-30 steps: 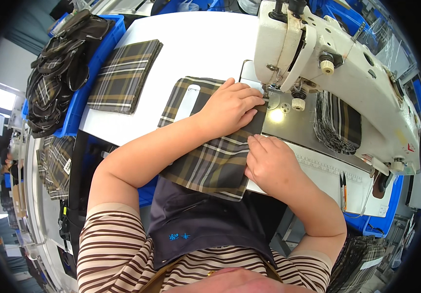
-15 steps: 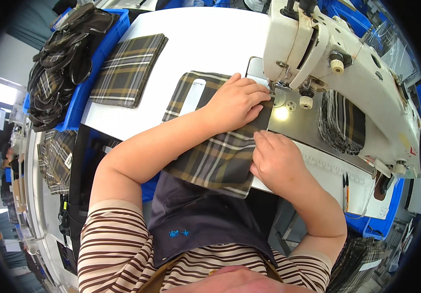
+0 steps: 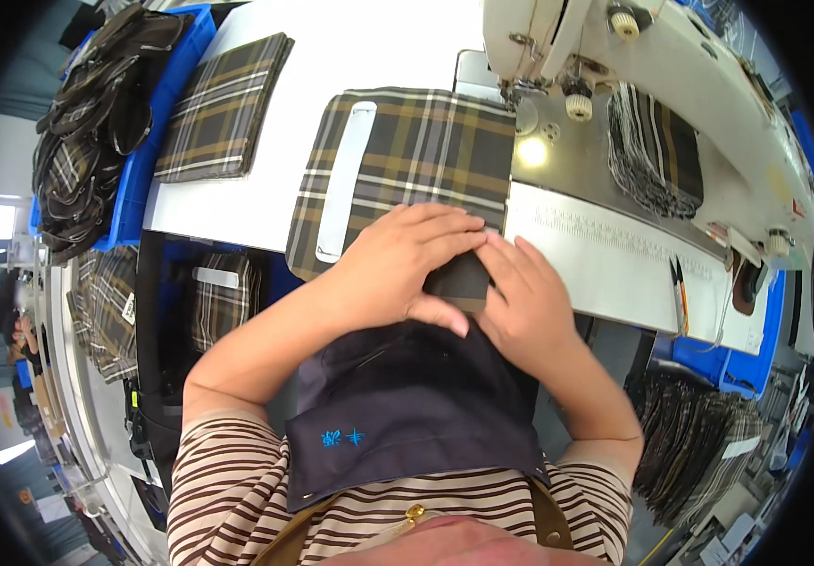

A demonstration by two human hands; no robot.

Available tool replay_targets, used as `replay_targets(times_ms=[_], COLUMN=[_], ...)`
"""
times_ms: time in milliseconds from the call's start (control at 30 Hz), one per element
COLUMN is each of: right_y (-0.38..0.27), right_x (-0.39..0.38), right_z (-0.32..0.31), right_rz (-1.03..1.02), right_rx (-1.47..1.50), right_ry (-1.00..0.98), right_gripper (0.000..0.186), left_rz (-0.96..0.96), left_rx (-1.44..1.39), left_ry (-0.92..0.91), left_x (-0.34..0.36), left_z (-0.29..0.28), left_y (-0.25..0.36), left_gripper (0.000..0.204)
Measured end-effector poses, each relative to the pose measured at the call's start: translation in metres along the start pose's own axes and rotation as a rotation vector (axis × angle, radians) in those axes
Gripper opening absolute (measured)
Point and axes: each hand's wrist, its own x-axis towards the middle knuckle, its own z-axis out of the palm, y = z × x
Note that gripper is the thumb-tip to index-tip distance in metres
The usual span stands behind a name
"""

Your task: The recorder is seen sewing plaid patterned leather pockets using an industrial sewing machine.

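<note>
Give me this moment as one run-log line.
Left hand: on plaid fabric panel | Right hand: at panel's right edge | White strip: on panel | Sewing machine: beside panel's far right corner

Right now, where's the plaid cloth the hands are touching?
The plaid cloth is near the head view's middle, on the table, below and left of the sewing machine, with the left hand on it and the right hand at its lower right corner.

a cream shirt [image 3: 228,472] with brown stripes, dark apron [image 3: 426,424] (blue embroidery [image 3: 341,438]), brown straps [image 3: 551,528].
</note>
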Motion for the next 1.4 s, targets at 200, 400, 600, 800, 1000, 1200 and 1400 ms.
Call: replay_targets(times_ms=[200,400,600,800,1000,1200,1400], right_y=[-0.052,-0.058,-0.065,-0.066,-0.061,-0.061,-0.06], right_x=[-0.069,-0.068,-0.04,-0.037,-0.037,-0.034,-0.034], right_z=[0.046,0.084,0.06,0.068,0.074,0.074,0.075], right_rz=[0.311,0.876,0.825,0.781,0.742,0.722,0.721], right_rx=[0.201,1.223,1.295,1.236,1.097,1.086,1.045], right_ry=[0.402,0.28,0.095,0.206,0.182,0.192,0.177], right_gripper=[0.021,0.015,0.025,0.025,0.024,0.024,0.022], left_rz=[-0.018,0.098,0.131,0.158,0.171,0.165,0.173], left_rx=[0.054,0.111,0.2,0.181,0.182,0.191,0.19], left_ry=[0.088,0.348,0.415,0.418,0.378,0.387,0.391], left_x=[-0.029,-0.037,-0.045,-0.043,-0.042,-0.046,-0.047], left_z=[0.026,0.048,0.06,0.056,0.053,0.055,0.055], left_y=[0.017,0.018,0.023,0.025,0.023,0.021,0.019], left_gripper=[0.064,0.039,0.031,0.03,0.035,0.039,0.038])
